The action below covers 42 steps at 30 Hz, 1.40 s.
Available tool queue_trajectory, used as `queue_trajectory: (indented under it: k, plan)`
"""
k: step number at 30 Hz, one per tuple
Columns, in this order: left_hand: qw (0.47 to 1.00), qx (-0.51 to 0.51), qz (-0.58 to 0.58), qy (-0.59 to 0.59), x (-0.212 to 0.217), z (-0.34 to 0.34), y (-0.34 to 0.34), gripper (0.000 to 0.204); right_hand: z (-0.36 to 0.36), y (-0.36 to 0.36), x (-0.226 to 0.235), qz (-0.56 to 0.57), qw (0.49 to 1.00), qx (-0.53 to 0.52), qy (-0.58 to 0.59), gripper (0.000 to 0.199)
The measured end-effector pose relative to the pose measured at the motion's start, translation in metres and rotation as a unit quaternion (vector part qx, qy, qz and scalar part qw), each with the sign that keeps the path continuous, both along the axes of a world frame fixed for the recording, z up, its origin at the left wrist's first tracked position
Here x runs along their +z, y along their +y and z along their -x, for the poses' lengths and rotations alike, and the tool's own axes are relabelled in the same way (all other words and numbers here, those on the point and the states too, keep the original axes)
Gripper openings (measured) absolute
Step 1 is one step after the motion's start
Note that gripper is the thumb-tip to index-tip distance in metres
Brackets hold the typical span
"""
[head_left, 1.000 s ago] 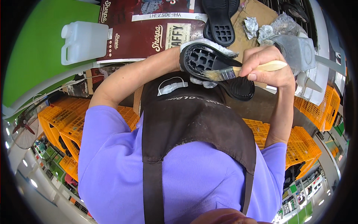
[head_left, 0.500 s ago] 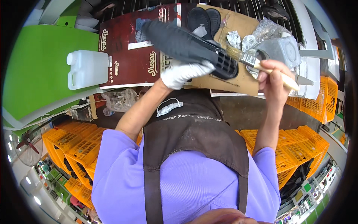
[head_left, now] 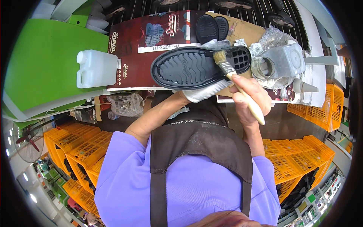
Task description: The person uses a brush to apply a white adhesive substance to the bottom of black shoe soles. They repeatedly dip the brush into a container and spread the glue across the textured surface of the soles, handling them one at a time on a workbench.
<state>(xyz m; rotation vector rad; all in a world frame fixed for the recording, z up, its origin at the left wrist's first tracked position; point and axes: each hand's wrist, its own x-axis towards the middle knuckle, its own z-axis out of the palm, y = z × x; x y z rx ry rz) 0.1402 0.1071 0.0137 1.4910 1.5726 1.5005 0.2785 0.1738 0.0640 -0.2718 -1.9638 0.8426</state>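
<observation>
My left hand (head_left: 206,92), in a white glove, grips a black shoe sole (head_left: 177,70) from beneath. The sole's hollow inner side faces up, with wavy ribs toward the toe and a grid of square pockets at the heel. Most of my left fingers are hidden under it. My bare right hand (head_left: 254,94) is closed round the wooden handle of a paintbrush (head_left: 228,68). The brush's bristles meet the sole just ahead of the heel grid. Right of the heel is a round glass jar (head_left: 263,67), beside a tilted grey plastic container (head_left: 290,58).
Two black soles (head_left: 207,29) lie at the back on brown cardboard (head_left: 245,32). A white jug (head_left: 97,69) stands at left by dark red cardboard (head_left: 132,72). Crumpled plastic (head_left: 276,38) and a nozzle bottle (head_left: 305,87) are at right. Orange crates (head_left: 87,147) flank me.
The sole has turned from edge-on to inner side up. My right hand has moved left and toward me, bringing the brush from beside the heel onto the sole.
</observation>
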Motion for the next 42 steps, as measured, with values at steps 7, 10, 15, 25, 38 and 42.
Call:
queue_trajectory:
  k: [7, 10, 15, 25, 38, 42]
  plan:
    - [0.954, -0.154, 0.036, -0.253, -0.021, 0.004, -0.009, 0.060, 0.015, -0.013, 0.002, 0.047, 0.997, 0.066, 0.012, 0.035]
    - [0.964, -0.175, 0.016, -0.200, -0.056, 0.002, -0.017, 0.042, 0.021, -0.016, 0.006, 0.061, 0.995, 0.083, 0.000, 0.034]
    - [0.948, -0.219, 0.027, -0.230, -0.114, -0.017, -0.023, 0.013, 0.028, -0.014, 0.008, 0.050, 0.991, 0.123, 0.006, 0.025]
    - [0.970, -0.162, 0.032, -0.177, -0.031, -0.017, -0.020, 0.023, 0.030, 0.010, 0.021, 0.057, 0.973, 0.203, -0.091, 0.014]
    - [0.899, -0.382, 0.137, -0.168, -0.012, 0.011, -0.015, 0.052, 0.026, 0.063, 0.016, 0.292, 0.894, 0.254, -0.227, 0.018]
    - [0.897, -0.371, 0.162, -0.177, -0.026, 0.026, -0.022, 0.049, 0.025, 0.064, 0.008, 0.336, 0.885, 0.236, -0.219, 0.020]
